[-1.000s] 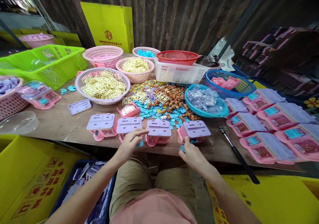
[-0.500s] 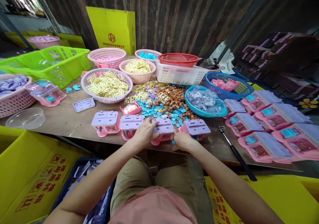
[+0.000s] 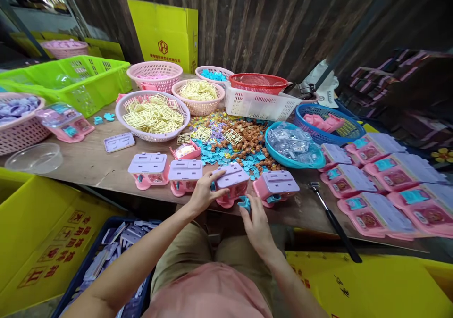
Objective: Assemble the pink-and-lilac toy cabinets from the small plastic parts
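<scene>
Gripping a pink toy case with a lilac lid (image 3: 231, 181), the left hand (image 3: 203, 194) has its fingers curled round the case's left side and thumb up on the lid, tilting it a bit at the front edge of the wooden table (image 3: 88, 164). Right hand (image 3: 255, 216) is just below and to the right of it, pinching a small blue plastic piece (image 3: 245, 203) between thumb and fingertips, right up against the case's lower right corner. Can't quite tell if the piece is already seated in the case or only touching it.

Same kind of case sits on either side: two to the left (image 3: 184, 175) (image 3: 148, 169) and one to the right (image 3: 276, 186), all in a row along the table edge. Behind them there's a loose heap of blue and brown bits (image 3: 240, 150) spread on the tabletop, plus a small pink tray (image 3: 186, 152). Further back is a pale basket of yellow frames (image 3: 153, 116), a turquoise bowl of clear pieces (image 3: 293, 144), a blue basket (image 3: 329, 122) with pink parts, and a white crate (image 3: 260, 103) with a red basket on top.

Off to the right are rows of finished pink cases (image 3: 375, 186) lying flat, and a black-handled tool (image 3: 332, 221) lies near the table edge. Down low on the left, a dark blue crate (image 3: 106, 256) holds lilac lids, next to a yellow box (image 3: 38, 233).
</scene>
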